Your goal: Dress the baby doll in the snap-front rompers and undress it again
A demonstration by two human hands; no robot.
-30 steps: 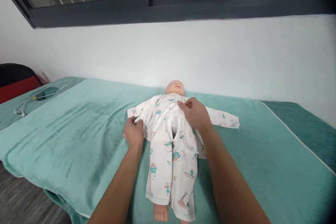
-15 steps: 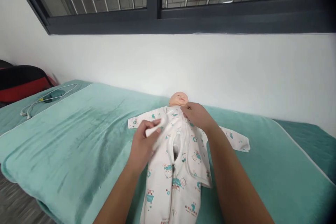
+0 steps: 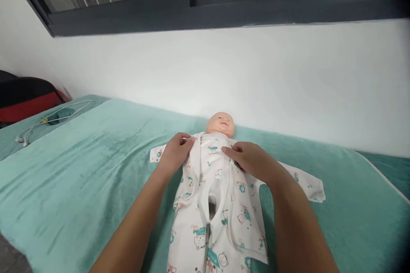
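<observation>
The printed white baby jacket [image 3: 245,213] lies open on the baby doll [image 3: 221,124], directly between our hands and a little nearer to us than they are along its lower hem. Our left hand [image 3: 175,151] is narrow, thumb and forefinger pinching the jacket at the shoulder on its side. Our right hand [image 3: 253,160] is narrow too, its fingertips at the opposite front edge by the chest; we cannot tell whether cloth is caught there. The right hand reaches closer to the doll's midline, while the left sits at the outer side.

The doll is on its back, its long axis running away from us: head just beyond and between our hands, printed trousers [image 3: 188,243] on the near side, between our forearms. One jacket sleeve [image 3: 157,153] shows outward past our left fingers; the other [image 3: 310,185] stretches out beyond our right wrist, which hides part of it. The white wall [image 3: 144,72] stands close behind the head, whereas the teal blanket [image 3: 96,166] spreads wide outside either hand.
</observation>
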